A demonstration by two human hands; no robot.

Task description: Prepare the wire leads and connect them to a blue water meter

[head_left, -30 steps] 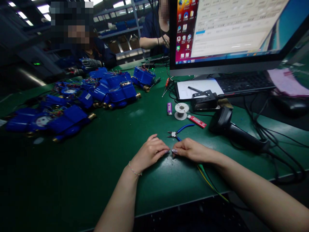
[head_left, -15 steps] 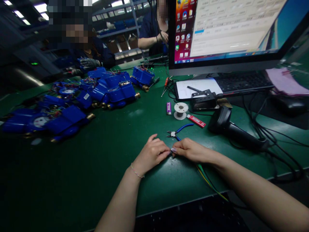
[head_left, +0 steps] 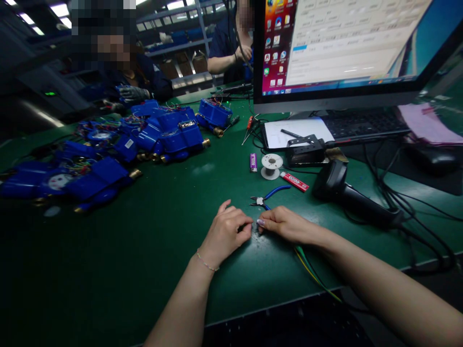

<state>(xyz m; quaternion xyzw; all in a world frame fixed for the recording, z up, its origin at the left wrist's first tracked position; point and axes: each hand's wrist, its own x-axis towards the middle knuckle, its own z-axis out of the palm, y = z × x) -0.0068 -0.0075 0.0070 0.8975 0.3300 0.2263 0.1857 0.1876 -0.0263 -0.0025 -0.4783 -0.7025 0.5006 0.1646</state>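
My left hand (head_left: 228,233) and my right hand (head_left: 285,224) rest on the green table mat (head_left: 173,241), fingertips pinched together where they meet. Thin green and yellow wires (head_left: 311,273) run out from under my right hand toward the table's near edge, so my right hand is closed on them. My left hand pinches the wire end, too small to see clearly. Blue-handled cutters (head_left: 268,196) lie just behind my hands.
Several blue meter housings (head_left: 170,132) are heaped at the left. A solder spool (head_left: 271,165), a red tube (head_left: 294,181), a black barcode scanner (head_left: 347,193), a keyboard (head_left: 365,123) and a monitor (head_left: 347,48) stand to the right. Two other people work across the table.
My two hands have stayed together at the same spot; the left fingers have curled slightly tighter at the wire end. Nothing else has moved.
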